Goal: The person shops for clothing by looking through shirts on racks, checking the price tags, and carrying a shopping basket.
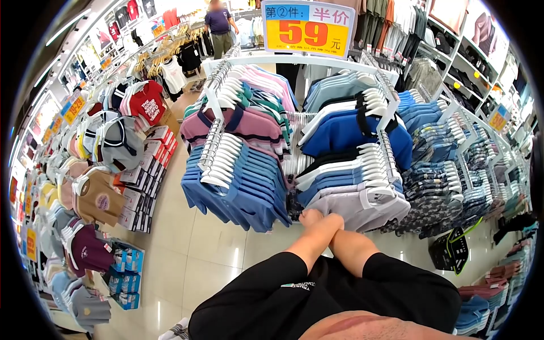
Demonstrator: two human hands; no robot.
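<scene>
At the right, a black basket (pixel 447 251) with a green handle (pixel 466 249) is seen; its inside cannot be read well. At the left, cardboard boxes (pixel 134 199) are stacked. The light grey shirt (pixel 354 206), smooth and collared, is hung on a white hanger (pixel 381 194) at the near end of the rack's right row. By its lower left edge, the hands (pixel 311 217) are kept close together; whether cloth is gripped by the fingers cannot be told.

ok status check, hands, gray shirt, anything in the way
Both hands close together by gray shirt, grip unclear. Shirt hanging frontmost in its row. Black basket on floor off to the right, clear of hands.
</scene>
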